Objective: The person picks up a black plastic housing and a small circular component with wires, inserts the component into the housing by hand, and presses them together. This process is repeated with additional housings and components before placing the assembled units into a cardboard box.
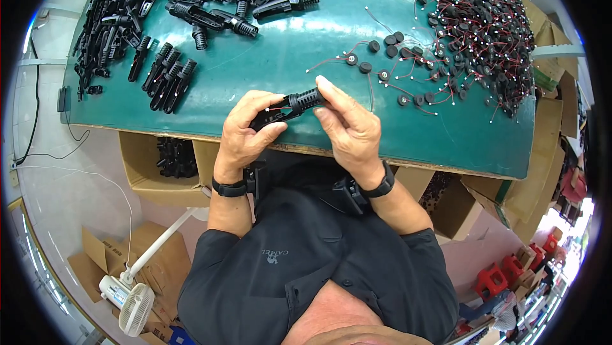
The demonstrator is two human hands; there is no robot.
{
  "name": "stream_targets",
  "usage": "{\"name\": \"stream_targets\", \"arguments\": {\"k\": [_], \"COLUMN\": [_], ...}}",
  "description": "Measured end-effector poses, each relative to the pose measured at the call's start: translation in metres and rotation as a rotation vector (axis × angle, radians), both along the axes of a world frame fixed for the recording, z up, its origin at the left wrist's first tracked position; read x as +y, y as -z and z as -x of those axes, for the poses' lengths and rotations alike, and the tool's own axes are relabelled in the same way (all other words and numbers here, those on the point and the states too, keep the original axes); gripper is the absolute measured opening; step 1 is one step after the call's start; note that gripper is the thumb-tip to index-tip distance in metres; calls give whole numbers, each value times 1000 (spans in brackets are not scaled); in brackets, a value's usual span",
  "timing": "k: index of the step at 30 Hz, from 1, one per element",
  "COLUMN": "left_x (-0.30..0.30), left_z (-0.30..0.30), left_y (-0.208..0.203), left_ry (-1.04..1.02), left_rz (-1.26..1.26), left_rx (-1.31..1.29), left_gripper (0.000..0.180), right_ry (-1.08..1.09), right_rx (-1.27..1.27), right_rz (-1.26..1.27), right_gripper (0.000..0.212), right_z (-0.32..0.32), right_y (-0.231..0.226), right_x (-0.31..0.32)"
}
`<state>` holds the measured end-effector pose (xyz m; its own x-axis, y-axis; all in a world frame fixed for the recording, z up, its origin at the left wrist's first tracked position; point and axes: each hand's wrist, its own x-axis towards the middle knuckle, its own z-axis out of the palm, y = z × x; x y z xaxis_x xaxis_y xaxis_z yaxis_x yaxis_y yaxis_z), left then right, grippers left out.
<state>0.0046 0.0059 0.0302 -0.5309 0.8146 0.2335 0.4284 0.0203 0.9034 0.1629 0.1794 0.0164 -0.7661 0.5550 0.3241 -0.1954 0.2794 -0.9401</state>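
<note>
A black plastic housing (303, 101) with a ribbed cylindrical end is held between my two hands above the table's near edge. My left hand (243, 133) is closed round its wider, hollow body, thumb below and fingers above. At the ribbed end, my right hand (352, 131) pinches the tip between thumb and fingers. A short piece of red wire shows inside the housing's opening, close to my left fingers. Whatever lies under my right fingertips is hidden.
The green tabletop (255, 71) carries a heap of similar black housings (121, 20) at far left and a short row (171, 80) nearer. Round black discs with red wires form a pile (484, 33) at right. Below stand a cardboard box (143, 166) and a white fan (136, 307).
</note>
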Motion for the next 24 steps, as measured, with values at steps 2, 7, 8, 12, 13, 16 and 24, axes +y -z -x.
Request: {"name": "stream_targets", "arguments": {"k": [2, 7, 8, 12, 13, 16, 24], "left_x": [2, 1, 1, 0, -1, -4, -1], "left_z": [-1, -3, -2, 3, 3, 7, 48], "left_y": [3, 6, 7, 4, 2, -12, -112], "left_ry": [-13, -62, -63, -52, -45, -29, 141], "left_rz": [-5, -18, -29, -7, 10, 73, 551], "left_rx": [-32, -21, -1, 19, 18, 48, 652], "left_gripper": [48, 47, 47, 47, 47, 47, 34], "right_ry": [49, -10, -25, -72, -87, -131, -77], "right_rx": [-3, -17, -15, -19, -24, -69, -117], "right_rz": [-53, 111, 98, 85, 85, 65, -116], "right_gripper": [51, 65, 67, 70, 71, 69, 53], "right_z": [2, 2, 2, 2, 1, -1, -18], "right_y": [-2, -7, -6, -4, -3, -2, -2], "right_x": [-7, -16, -16, -14, -14, -8, 1]}}
